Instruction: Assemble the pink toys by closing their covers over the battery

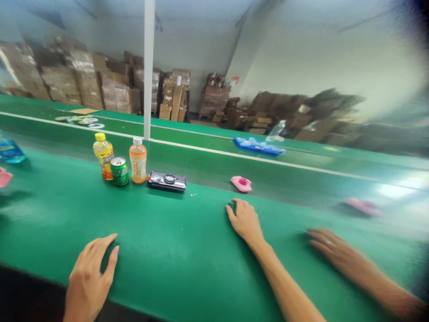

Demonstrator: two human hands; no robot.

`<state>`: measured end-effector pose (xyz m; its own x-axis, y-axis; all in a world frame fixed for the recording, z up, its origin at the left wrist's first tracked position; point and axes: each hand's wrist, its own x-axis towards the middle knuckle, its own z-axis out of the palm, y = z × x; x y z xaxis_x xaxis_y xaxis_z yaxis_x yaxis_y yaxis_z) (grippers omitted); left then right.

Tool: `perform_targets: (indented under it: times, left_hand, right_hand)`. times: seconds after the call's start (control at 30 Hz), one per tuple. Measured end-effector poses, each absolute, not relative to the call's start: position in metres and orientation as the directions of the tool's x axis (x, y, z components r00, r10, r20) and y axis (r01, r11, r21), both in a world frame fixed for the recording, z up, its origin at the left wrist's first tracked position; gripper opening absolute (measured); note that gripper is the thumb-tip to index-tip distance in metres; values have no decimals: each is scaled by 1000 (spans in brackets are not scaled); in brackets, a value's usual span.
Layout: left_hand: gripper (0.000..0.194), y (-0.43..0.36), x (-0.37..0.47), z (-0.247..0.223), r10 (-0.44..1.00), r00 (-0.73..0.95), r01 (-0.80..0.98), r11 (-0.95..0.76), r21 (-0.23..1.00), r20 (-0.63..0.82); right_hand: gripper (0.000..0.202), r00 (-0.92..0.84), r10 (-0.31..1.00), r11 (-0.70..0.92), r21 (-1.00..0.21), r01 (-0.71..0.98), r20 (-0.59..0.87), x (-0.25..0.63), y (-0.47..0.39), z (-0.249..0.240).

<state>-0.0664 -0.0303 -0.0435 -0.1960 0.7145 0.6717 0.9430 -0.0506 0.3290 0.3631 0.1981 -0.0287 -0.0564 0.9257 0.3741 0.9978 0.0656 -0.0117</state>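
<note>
My left hand (91, 270) hovers over the near part of the green table (161, 268), its thumb and fingers apart and nothing between them. Farther forward, my right hand (245, 219) rests on or just above the tabletop, fingers spread and holding nothing. Just beyond its fingertips, a pink plastic piece with a darker pink round part (241, 184) lies on the conveyor strip. A black and silver device with a ring on top (167, 180) sits to the left of that hand, beside several tiny white bits (193, 195).
A yellow-capped bottle (104, 156), a green can (119, 171) and a white-capped orange drink bottle (137, 160) stand left. A co-worker's hand (330, 243) is at right, near another pink piece (363, 207). Farther back are a blue tray (258, 146) and a white post (149, 67).
</note>
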Motion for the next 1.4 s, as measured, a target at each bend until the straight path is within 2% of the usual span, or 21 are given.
perform_targets:
  times: [0.13, 0.23, 0.37, 0.73, 0.83, 1.0, 1.1, 1.27, 1.3, 1.4]
  left_hand:
    - [39, -30, -62, -39, 714, -262, 928, 3, 371, 650]
    - [38, -29, -61, -39, 702, -266, 945, 55, 322, 661]
    - [27, -27, -60, -42, 751, -214, 959, 40, 281, 624]
    - [29, -29, -62, -36, 823, -193, 958, 41, 282, 534]
    - [33, -29, -63, -36, 822, -194, 958, 41, 284, 535]
    - [27, -29, -63, -37, 813, -187, 960, 32, 278, 551]
    - [34, -28, -61, -37, 807, -221, 946, 40, 323, 548]
    - [42, -24, -89, -32, 787, -342, 858, 39, 512, 513]
    - [45, -23, -104, -30, 760, -370, 854, 53, 517, 534]
    - [65, -20, -157, -27, 629, -422, 900, 208, 382, 653]
  right_hand:
    - [40, -51, 921, 71, -37, 997, 387, 364, 203, -31]
    - [48, -58, 910, 89, -58, 994, 410, 366, 210, -36]
    - [61, -66, 898, 99, -53, 994, 435, 370, 217, -43]
    - [48, -73, 917, 83, -10, 996, 392, 373, 217, -43]
    - [50, -72, 920, 75, 6, 997, 386, 374, 217, -42]
    - [58, -72, 915, 74, 10, 997, 398, 375, 220, -43]
    - [58, -68, 911, 77, -6, 997, 406, 374, 222, -47]
    - [54, -64, 912, 85, -35, 996, 405, 377, 228, -49]
    - [54, -64, 909, 88, -39, 995, 412, 378, 228, -46]
    - [51, -133, 835, 211, -88, 973, 533, 372, 220, -31]
